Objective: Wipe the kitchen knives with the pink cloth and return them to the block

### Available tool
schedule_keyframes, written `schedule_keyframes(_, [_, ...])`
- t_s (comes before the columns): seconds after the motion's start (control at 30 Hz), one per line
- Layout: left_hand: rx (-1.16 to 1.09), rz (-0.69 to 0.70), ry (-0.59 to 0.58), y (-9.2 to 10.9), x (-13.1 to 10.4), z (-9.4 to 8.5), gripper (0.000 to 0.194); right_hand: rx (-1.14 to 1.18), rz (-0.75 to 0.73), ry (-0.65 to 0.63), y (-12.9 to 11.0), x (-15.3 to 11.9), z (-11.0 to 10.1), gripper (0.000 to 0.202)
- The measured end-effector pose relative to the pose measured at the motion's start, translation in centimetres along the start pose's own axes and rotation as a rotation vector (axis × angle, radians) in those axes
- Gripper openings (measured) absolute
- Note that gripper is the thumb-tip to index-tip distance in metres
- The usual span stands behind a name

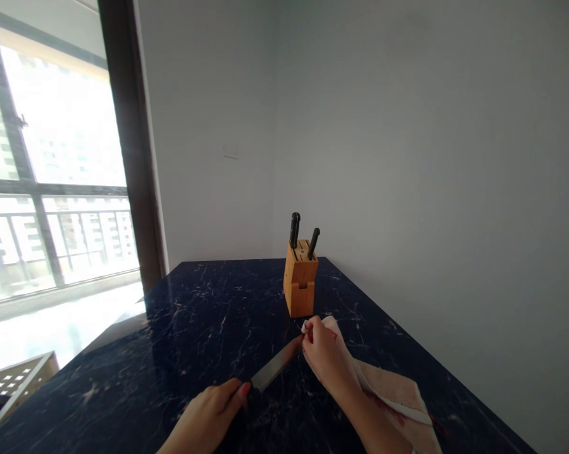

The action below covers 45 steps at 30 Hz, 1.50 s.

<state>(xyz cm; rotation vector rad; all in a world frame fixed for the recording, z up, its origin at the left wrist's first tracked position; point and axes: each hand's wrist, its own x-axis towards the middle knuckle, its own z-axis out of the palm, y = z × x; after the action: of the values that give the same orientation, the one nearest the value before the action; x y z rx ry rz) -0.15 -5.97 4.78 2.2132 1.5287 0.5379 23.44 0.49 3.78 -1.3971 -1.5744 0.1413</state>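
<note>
My left hand (214, 408) is closed round the dark handle of a kitchen knife (277, 367), whose blade points away and to the right above the table. At the blade's tip, my right hand (321, 348) pinches a bunched part of a pale pinkish towel (397, 391). The rest of the towel trails under and beside my right forearm, with a white band and some red marks on it. Just beyond my right hand stands a wooden knife block (303, 280), with several black-handled knives (314, 243) upright in its slots.
The dark blue marbled table (199, 328) reaches back to the grey walls (407, 157), with one wall along its right side. At the lower left is a chair (24, 384) with a perforated back. A bright window (71, 139) lies at the left.
</note>
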Motion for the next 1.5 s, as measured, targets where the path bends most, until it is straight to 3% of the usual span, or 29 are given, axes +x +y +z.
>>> schedule_keyframes(0.37, [-0.061, 0.020, -0.001, -0.2, 0.1, 0.0, 0.044, -0.056, 0.091, 0.079, -1.6, 0.6, -2.3, 0.008])
schedule_keyframes(0.47, [-0.089, 0.017, 0.004, -0.3, 0.3, -0.1, 0.045, 0.023, 0.044, 0.062, -2.2, 0.2, -1.6, 0.010])
schedule_keyframes(0.67, [-0.025, 0.018, 0.008, -0.2, 0.0, 0.1, 0.044, 0.094, -0.085, -0.119, -1.7, -0.6, 0.5, 0.020])
schedule_keyframes(0.83, [-0.007, 0.021, 0.003, -0.2, 0.0, 0.1, 0.044, 0.071, -0.033, -0.079, -0.7, -0.2, 0.4, 0.020])
schedule_keyframes(1.07, [0.011, 0.025, 0.011, -0.4, 0.1, 0.3, 0.043, 0.089, -0.081, -0.143, -1.6, -0.7, 0.5, 0.022])
schedule_keyframes(1.3, [0.022, 0.028, -0.007, -0.3, 0.1, 0.3, 0.042, 0.062, -0.033, -0.052, -0.6, 0.0, 0.0, 0.024])
schedule_keyframes(1.5, [-0.003, 0.019, 0.002, -0.3, -0.1, 0.2, 0.043, 0.079, -0.075, -0.124, -1.0, -0.6, 0.7, 0.021])
